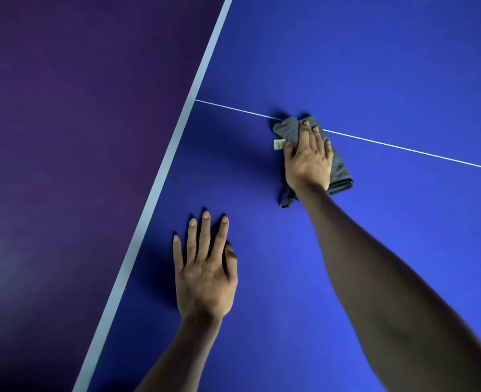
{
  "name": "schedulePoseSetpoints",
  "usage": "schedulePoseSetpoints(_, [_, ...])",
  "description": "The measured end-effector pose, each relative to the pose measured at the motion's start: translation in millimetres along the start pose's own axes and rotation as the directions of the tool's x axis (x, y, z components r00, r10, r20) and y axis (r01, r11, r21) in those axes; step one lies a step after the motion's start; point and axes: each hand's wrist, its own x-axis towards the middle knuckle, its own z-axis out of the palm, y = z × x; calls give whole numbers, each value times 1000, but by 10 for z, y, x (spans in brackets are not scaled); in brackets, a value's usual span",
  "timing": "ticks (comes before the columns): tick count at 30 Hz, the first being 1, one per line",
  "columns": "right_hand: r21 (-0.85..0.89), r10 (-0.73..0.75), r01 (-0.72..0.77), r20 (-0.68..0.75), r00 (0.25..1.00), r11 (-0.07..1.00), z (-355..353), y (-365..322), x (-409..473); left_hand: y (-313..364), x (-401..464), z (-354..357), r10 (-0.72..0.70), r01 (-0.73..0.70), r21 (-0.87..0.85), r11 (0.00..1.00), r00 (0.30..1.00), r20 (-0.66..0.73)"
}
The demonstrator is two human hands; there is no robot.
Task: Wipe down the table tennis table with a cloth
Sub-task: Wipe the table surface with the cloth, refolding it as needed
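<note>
On table (pixel 375 66) centre line | right hand (pixel 308 162) flat, pressing cloth (pixel 339 168) | left hand (pixel 205 273) spread near edge

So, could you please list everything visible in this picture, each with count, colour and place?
table tennis table: one, blue, fills the right and centre.
edge stripe: one, white, along the table's left border.
centre line: one, thin white, crossing the table, partly under the cloth.
cloth: one, grey, folded, on the centre line.
label: one, pale green, on the cloth's left side.
floor: purple, left of the table.
left hand: flat on the table, fingers straight.
right hand: pressing the cloth.
</note>
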Motion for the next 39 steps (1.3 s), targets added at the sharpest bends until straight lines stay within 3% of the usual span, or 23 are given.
schedulePoseSetpoints(4, [5,-6,6,29,1000,1000,26,38,258,-2,32,4,-2,2,-1,1000,1000,15])
schedulePoseSetpoints(8, [22,-16,15,31,999,1000,-21,80,-70,-24,28,1,-6,6,3,1000,1000,10])
schedulePoseSetpoints(13, [46,-36,39,-62,997,998,-157,191,-1218,-35,104,9,1,-1,-12,1000,999,32])
schedulePoseSetpoints(19, [35,-33,36,-74,997,999,-521,312,-2926,-87,96,-222,23,17,-195,981,979,203])
schedulePoseSetpoints(24, [-12,-47,47,-29,998,999,-733,461,-3740,397,-332,-280,33,-16,-286,958,998,55])
schedulePoseSetpoints(29, [-5,-44,44,-26,999,999,-668,508,-3350,774,-300,41,28,-23,-292,956,1000,14])
schedulePoseSetpoints(32, [10,-19,20,-61,998,1000,-581,653,-2715,863,-351,161,-13,3,-190,982,999,-51])
schedulePoseSetpoints(35, [4,8,-7,-67,998,1000,-489,784,-1952,934,-415,217,-1,0,-25,1000,1000,-17])
schedulePoseSetpoints(39, [2,40,-40,-65,997,999,-384,883,-1000,963,-391,236,-33,33,20,999,999,6])
